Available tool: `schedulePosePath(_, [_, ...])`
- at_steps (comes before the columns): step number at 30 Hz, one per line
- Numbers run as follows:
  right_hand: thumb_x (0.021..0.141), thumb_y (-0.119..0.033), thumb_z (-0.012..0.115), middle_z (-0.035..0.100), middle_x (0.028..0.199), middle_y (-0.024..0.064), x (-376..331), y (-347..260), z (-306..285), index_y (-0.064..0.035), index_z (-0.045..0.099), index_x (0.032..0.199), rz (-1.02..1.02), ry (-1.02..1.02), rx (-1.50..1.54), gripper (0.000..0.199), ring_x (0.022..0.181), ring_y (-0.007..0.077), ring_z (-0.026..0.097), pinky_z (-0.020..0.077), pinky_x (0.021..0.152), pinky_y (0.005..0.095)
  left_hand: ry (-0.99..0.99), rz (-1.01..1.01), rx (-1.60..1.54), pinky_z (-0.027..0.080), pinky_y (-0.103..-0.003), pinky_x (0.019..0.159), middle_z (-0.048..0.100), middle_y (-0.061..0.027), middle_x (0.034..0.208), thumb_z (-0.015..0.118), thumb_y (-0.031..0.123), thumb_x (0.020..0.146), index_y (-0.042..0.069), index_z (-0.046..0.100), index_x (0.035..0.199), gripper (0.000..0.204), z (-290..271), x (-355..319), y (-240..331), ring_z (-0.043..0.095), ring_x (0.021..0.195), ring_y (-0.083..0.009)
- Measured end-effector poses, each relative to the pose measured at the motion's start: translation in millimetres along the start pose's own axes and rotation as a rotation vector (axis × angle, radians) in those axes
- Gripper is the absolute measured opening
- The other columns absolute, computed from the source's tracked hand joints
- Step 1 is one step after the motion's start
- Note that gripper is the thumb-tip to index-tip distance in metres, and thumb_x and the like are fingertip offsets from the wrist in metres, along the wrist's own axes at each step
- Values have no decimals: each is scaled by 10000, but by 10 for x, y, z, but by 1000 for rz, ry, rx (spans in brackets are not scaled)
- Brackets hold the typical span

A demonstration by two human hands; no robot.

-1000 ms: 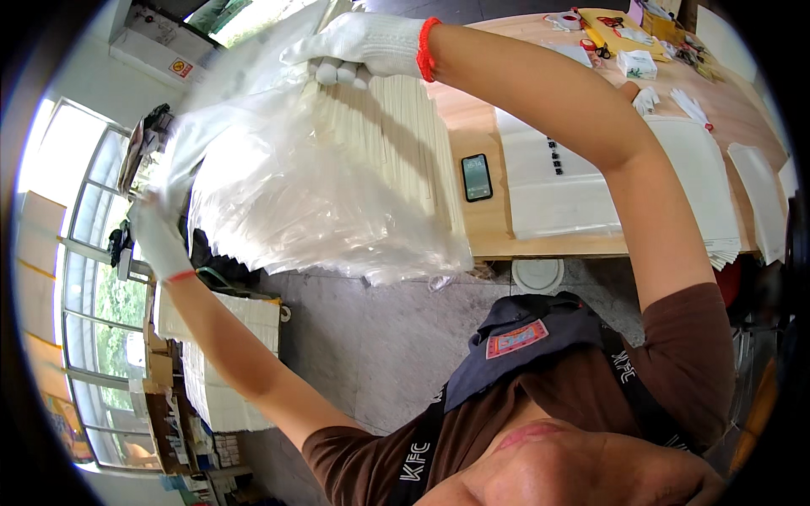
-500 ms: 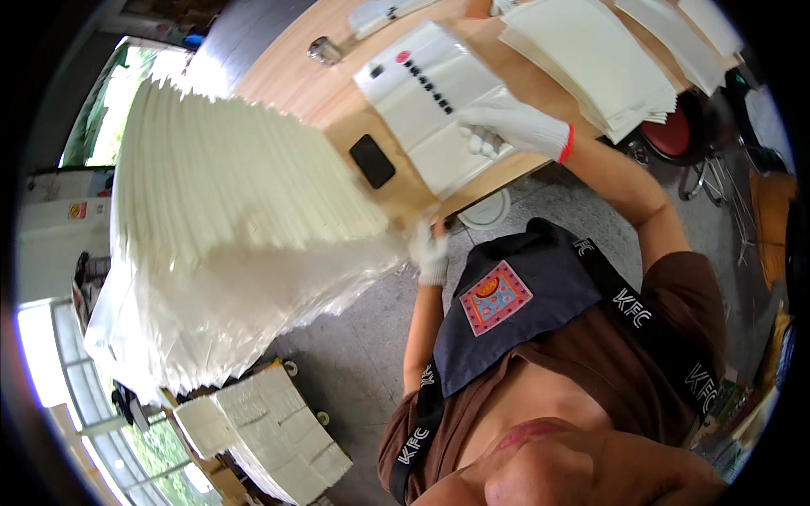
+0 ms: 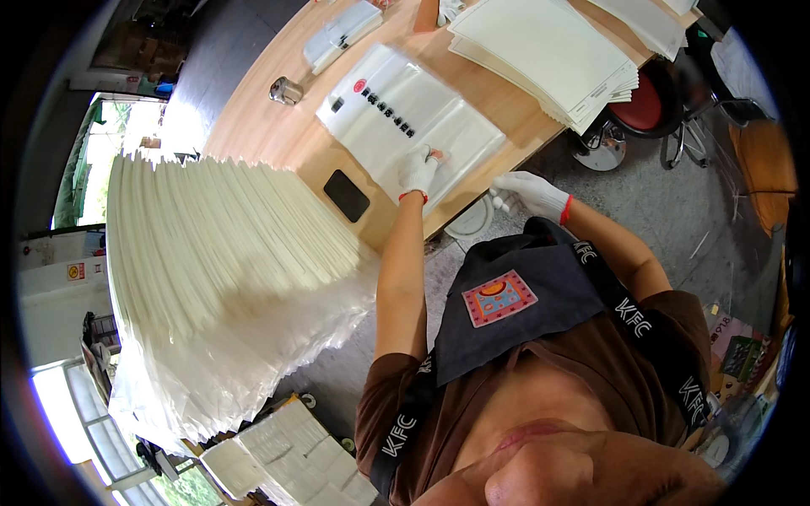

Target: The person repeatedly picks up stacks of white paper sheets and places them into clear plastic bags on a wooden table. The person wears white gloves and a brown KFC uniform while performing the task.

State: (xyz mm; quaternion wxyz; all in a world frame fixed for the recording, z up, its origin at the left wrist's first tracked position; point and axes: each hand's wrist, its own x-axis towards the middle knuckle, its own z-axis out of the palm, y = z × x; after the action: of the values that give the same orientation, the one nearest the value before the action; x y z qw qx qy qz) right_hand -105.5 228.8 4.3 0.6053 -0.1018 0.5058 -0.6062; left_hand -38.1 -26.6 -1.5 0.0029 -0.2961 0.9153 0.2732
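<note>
A flat stack of clear plastic bags (image 3: 460,135), printed with a red round mark and dark characters, lies on the wooden table (image 3: 245,126). My left hand (image 3: 419,171), in a white glove with a bare fingertip showing, is on the near part of the stack. Its fingers are bent together at the top plastic bag; how much they grip is hard to see. Just off the table's front edge, my right hand (image 3: 533,196), also white-gloved, hangs with fingers partly stretched and nothing visible in it.
Left of the table stands a tall stack of white sheets (image 3: 228,244) in clear film. A black phone (image 3: 347,196), a metal jar (image 3: 285,91) and white printed sheets (image 3: 540,55) rest on the table. Another person's gloved hand (image 3: 450,10) shows at the far edge. A red stool (image 3: 645,99) stands right.
My right hand has come off the bags to beyond the table's front edge. My left hand has moved from beside the tall stack onto the bags. The whole view has shifted.
</note>
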Motion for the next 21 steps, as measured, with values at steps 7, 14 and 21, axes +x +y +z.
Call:
schedulePosePath(7, [896,-417,536,642,813,20,424,-115,275,-78,595,957,-38,-41,-91,349,659,94,586,477,573,245,79,1,57,468,-349,743,685,-65,867,611,310,813,174,678,904,177,34,-68,-38,631,807,-249])
schedulePosePath(14, [900,-431,495,619,898,88,1148,-377,527,-34,592,987,-220,275,-512,417,769,168,606,495,643,339,73,50,-391,453,-311,746,669,-50,846,536,312,907,118,658,925,229,-170,8,-198,604,798,-153])
schedulePosePath(21, [864,-362,486,630,946,168,1379,-237,-167,-103,614,1050,-456,445,-1261,343,875,325,605,476,780,412,333,175,-1249,437,-232,624,654,-55,839,575,163,904,75,544,1099,216,-881,189,-128,538,638,-96])
